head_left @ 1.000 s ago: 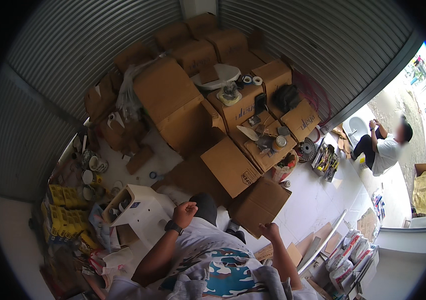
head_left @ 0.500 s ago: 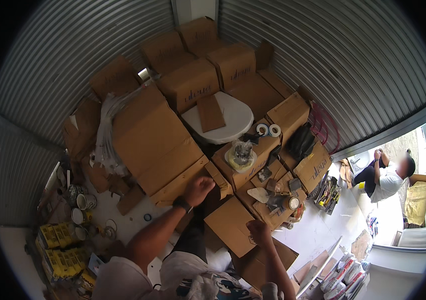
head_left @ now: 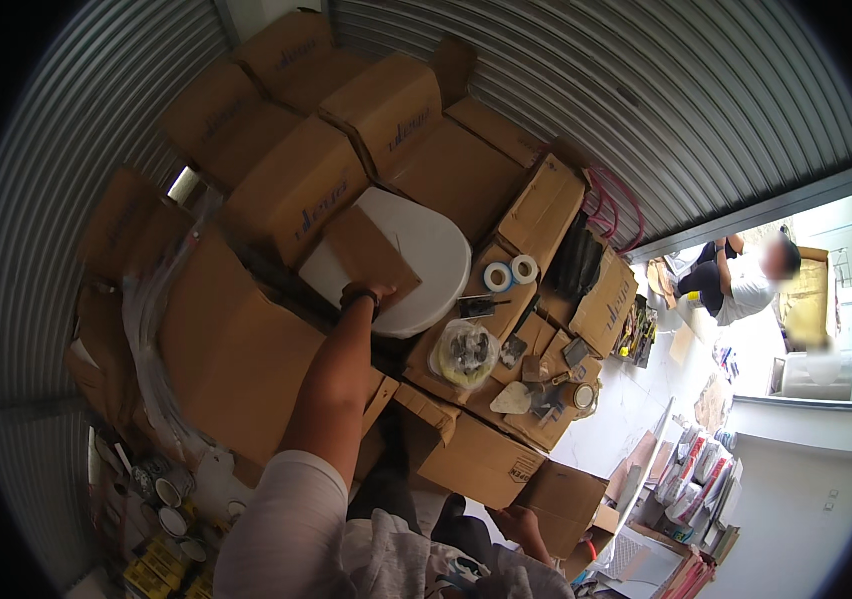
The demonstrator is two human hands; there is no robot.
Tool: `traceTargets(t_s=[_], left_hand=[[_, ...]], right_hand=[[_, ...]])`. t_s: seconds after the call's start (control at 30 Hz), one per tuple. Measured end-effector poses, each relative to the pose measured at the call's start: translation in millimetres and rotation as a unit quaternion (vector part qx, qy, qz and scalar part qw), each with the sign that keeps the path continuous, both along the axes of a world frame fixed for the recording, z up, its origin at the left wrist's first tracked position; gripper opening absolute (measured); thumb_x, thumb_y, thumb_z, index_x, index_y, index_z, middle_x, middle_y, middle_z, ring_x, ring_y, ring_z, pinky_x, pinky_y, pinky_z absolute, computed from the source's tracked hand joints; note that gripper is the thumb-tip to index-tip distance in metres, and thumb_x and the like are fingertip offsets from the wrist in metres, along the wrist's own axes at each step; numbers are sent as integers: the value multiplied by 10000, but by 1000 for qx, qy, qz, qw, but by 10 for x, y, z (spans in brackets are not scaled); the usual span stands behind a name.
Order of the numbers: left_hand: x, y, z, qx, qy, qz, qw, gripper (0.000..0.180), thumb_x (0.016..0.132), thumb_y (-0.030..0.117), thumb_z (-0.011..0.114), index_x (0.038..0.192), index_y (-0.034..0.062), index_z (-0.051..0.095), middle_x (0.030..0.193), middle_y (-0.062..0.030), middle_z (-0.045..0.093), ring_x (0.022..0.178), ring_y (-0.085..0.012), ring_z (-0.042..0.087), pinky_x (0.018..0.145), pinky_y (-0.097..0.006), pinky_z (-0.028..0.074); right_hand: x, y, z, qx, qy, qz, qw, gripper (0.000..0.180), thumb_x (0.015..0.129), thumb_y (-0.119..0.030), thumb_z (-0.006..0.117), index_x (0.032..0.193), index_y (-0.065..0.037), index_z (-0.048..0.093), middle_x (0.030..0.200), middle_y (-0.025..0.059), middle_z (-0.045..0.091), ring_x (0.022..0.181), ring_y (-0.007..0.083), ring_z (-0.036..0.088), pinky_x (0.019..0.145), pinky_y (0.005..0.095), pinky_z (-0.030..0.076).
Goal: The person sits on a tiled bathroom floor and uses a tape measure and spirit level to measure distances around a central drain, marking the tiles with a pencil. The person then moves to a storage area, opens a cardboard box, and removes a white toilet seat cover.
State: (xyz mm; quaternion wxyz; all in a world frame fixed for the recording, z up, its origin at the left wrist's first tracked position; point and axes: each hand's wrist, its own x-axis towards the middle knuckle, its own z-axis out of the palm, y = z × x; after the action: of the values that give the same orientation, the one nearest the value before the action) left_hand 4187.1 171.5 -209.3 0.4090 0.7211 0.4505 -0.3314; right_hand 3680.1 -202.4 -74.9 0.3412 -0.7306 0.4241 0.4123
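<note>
My left hand (head_left: 374,294) reaches far forward, closed on the near corner of a flat brown piece of cardboard (head_left: 371,250). Beneath that piece is a white rounded slab shaped like a toilet lid (head_left: 426,240), resting among cardboard boxes. A dark band circles my left wrist. Low and to the right, my right hand (head_left: 524,525) is against or just beside an open cardboard box (head_left: 561,494); its fingers are too unclear to read. Right of the lid are two rolls of tape (head_left: 510,272) and a plastic-wrapped tub (head_left: 463,354).
Large boxes (head_left: 321,195) stack against the corrugated metal wall (head_left: 606,80). Scraps and small items (head_left: 546,379) cover a box to the right, near a tool tray (head_left: 636,331). Paint cans (head_left: 168,491) stand lower left. Another person (head_left: 746,285) sits by the doorway at right.
My left hand has moved forward from above the near boxes onto the cardboard piece. The right hand has dropped lower beside the open box. The whole view has shifted and turned.
</note>
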Motion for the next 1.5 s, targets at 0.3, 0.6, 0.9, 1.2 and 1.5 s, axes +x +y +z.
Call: traceTargets(t_s=[0.3,0.6,0.9,1.2,1.5], left_hand=[[-445,0,575,-272,-211,173,923,410,858,135,792,1215,-2,643,1114,-92,708,953,-211,682,751,-351,521],[-2991,-388,2395,-495,-313,71,807,587,831,156,824,1333,-2,564,1224,-81,668,1085,-159,638,888,-344,547],[-4149,-486,1690,-100,-231,-457,853,575,732,377,859,1157,31,686,1088,-186,711,950,-336,688,835,-434,543],[-5536,-21,647,129,92,-473,867,342,924,253,658,1205,67,717,1298,-159,672,1196,-349,643,1000,-518,499],[-5615,-362,465,163,42,-532,830,352,991,317,559,1240,126,719,1318,-116,675,1224,-342,631,994,-532,491]], right_hand=[[376,208,119,-46,-160,89,982,372,957,-335,715,975,35,745,739,76,708,640,161,674,622,331,555],[2391,1112,1648,203,-518,113,823,519,1035,-334,576,1420,3,492,1101,173,713,966,260,710,830,370,549],[2146,660,1942,-190,-452,483,726,262,875,-104,559,1096,-121,699,869,198,705,806,401,694,733,505,547],[1558,-10,2435,-26,-494,494,716,252,880,-257,697,802,-18,671,684,80,659,584,213,604,579,371,470],[1344,461,1834,88,-452,547,699,357,820,-360,828,783,-29,699,622,78,623,601,142,606,599,298,484]])
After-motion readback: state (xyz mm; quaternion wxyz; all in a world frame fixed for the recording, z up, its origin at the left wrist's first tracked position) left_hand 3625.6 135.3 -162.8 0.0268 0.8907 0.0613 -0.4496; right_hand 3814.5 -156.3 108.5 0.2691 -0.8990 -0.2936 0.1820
